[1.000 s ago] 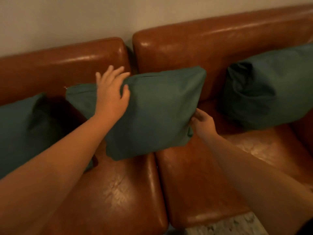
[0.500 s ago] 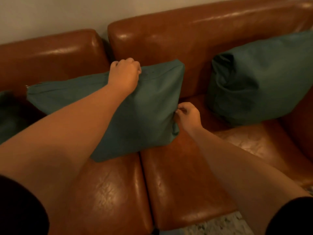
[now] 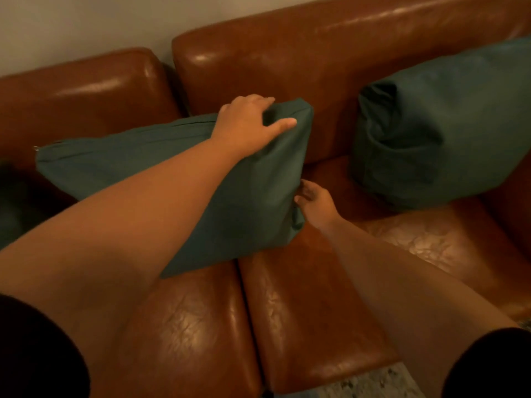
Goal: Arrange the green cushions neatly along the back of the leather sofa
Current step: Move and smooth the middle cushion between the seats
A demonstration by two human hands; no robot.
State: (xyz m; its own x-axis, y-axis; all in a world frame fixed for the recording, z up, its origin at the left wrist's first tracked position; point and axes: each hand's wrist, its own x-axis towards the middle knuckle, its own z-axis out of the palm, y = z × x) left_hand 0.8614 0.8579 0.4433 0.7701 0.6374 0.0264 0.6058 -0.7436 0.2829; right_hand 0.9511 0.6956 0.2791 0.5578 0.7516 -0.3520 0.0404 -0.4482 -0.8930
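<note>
A green cushion [image 3: 258, 196] leans over the seam between two seats of the brown leather sofa [image 3: 301, 61], its top edge against the backrest. My left hand [image 3: 250, 124] grips its top right corner, fingers curled over the edge and thumb on the front. My right hand [image 3: 314, 198] pinches the cushion's lower right edge. A second green cushion [image 3: 439, 124] leans against the backrest on the right. The dark edge of a third cushion [image 3: 14, 208] shows at the far left.
A pale wall [image 3: 86, 21] rises behind the sofa. Bare leather seat [image 3: 310, 311] lies in front of the held cushion. A strip of speckled floor [image 3: 373, 383] shows at the bottom right.
My left hand went from lying flat on the cushion's front to gripping its top edge, then slid right to the corner. My right hand stayed at the lower right edge.
</note>
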